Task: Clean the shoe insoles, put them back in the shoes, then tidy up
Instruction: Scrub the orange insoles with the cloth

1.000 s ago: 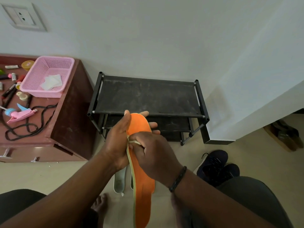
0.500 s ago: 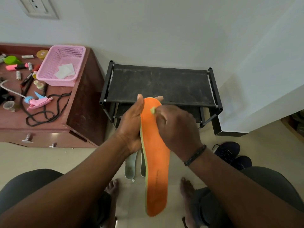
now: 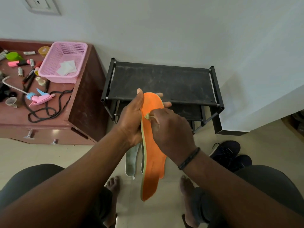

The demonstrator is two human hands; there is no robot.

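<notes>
We are gripping the orange insole (image 3: 153, 155) in our left hand (image 3: 131, 122), fingers wrapped behind it. Our right hand (image 3: 171, 134) is pinching what looks like a small yellowish wipe (image 3: 146, 116) against its face, beside that grip.

The orange insole (image 3: 153, 155) with a pale green edge is held upright in mid-air, toe end up and heel end down, its orange face turned to the right, gripped near the toe from the left side while a small yellowish cloth (image 3: 146, 116) is pressed against its upper part. On the floor just behind and below it lie two more insoles (image 3: 130, 162), pale grey-green, side by side with their lengths running away from the viewer, partly hidden by the orange one. A pair of dark navy shoes (image 3: 230, 155) sits on the floor to the right, touching each other, well apart from the insoles.
</notes>
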